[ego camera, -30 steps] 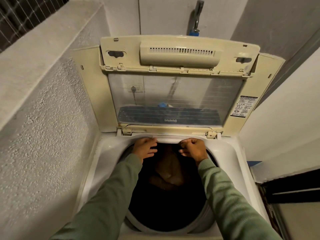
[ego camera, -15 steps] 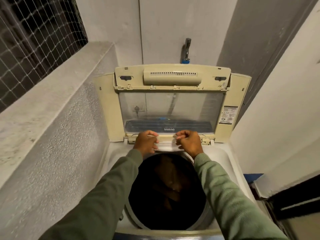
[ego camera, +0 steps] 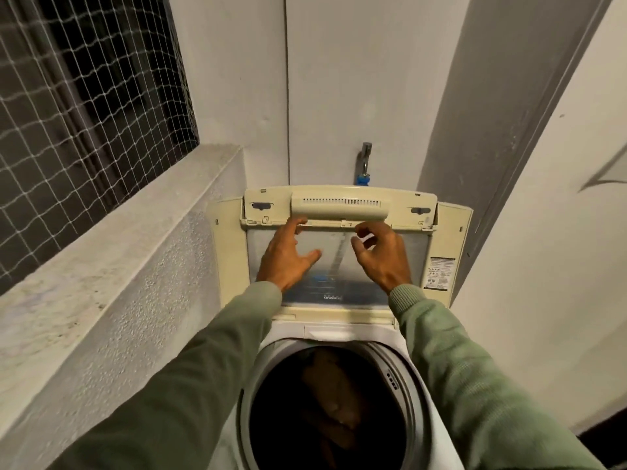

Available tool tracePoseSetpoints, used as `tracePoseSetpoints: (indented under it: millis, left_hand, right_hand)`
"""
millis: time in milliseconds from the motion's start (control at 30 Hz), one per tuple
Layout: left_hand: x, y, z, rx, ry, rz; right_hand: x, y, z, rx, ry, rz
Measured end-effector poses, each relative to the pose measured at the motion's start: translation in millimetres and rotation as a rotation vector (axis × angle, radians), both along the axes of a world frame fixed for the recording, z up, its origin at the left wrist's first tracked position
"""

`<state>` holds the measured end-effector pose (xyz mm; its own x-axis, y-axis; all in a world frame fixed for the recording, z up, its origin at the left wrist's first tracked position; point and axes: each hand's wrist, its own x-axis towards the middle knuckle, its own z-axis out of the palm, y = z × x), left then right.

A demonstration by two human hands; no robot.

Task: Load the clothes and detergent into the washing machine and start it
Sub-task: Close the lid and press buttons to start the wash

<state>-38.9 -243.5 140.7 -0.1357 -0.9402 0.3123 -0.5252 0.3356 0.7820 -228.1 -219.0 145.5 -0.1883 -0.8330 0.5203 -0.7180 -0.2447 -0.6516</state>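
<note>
open drum [ego camera: 334,412] nearest, dark clothes [ego camera: 330,398] lying inside (detail lost in shadow). washing machine [ego camera: 339,332] rim pale. both green sleeves reach up over it. left hand [ego camera: 288,254] spread flat, right hand [ego camera: 381,254] half curled, both empty at the raised lid [ego camera: 339,208]. tap [ego camera: 364,162] on wall behind.

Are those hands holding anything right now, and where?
Nothing is gripped. The left hand and right hand are open, fingers reaching to the raised lid just under its handle.

Home laundry nook: washing machine [ego camera: 339,334], wall tap [ego camera: 364,164].
</note>
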Motion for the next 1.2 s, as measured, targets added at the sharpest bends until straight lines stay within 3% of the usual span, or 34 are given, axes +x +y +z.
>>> tracePoseSetpoints:
  millis: [233, 400, 633, 767, 967, 1200]
  left_hand:
    - [6, -29, 41, -0.364, -0.413, 0.103]
    - [14, -50, 53, -0.447, -0.585, 0.086]
    - [14, -87, 66, -0.259, -0.689, 0.014]
    - [10, -102, 62, -0.13, -0.631, -0.058]
    - [8, -99, 58, -0.148, -0.655, 0.017]
    - [16, -68, 56, -0.337, -0.665, 0.052]
  right_hand:
    - [-1, -16, 40, -0.104, 0.277, -0.026]
    - [-12, -29, 50, -0.083, 0.458, -0.047]
    - [-34, -60, 67, 0.1, 0.486, -0.043]
    - [-45, -68, 67, 0.254, 0.499, -0.009]
    - [-47, -73, 73, 0.32, 0.497, -0.008]
    - [-43, -42, 81, 0.342, 0.521, -0.048]
